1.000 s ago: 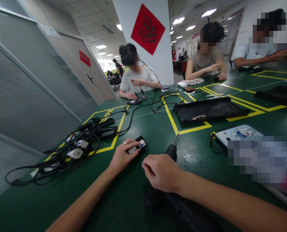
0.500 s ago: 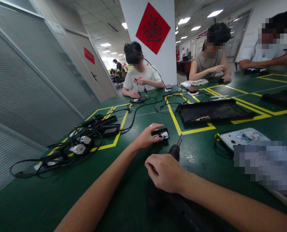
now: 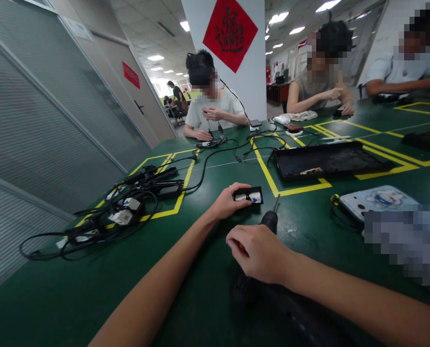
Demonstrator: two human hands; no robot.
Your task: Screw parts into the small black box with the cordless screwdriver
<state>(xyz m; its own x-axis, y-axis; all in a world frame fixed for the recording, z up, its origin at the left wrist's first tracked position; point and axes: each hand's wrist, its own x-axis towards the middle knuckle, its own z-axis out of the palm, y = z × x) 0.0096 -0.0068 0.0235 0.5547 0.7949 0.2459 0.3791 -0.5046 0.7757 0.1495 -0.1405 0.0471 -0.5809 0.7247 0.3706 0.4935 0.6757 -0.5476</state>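
Note:
A small black open-topped box [image 3: 249, 196] with white and blue pieces inside lies on the green table. My left hand [image 3: 233, 200] grips its left end, thumb on the near side and fingers on the far side. Closer to me is a black power drill [image 3: 270, 220], its bit pointing away and slightly right. My right hand [image 3: 256, 250], closed with curled fingers, is over the drill's body and hides its middle. The fingertips are tucked out of sight, so what they pinch or touch cannot be made out.
Tangled black cables and white-ended adapters [image 3: 123, 217] lie to the left. A black tray-like casing [image 3: 330, 161] sits at the back right, near yellow tape lines. On the right is a light-blue case with a cartoon print [image 3: 381, 198]. Co-workers sit across the table.
The view has shifted slightly, so the table's contents appear moved mostly rightward. My left hand still holds the small box; my right hand keeps its closed shape over the drill.

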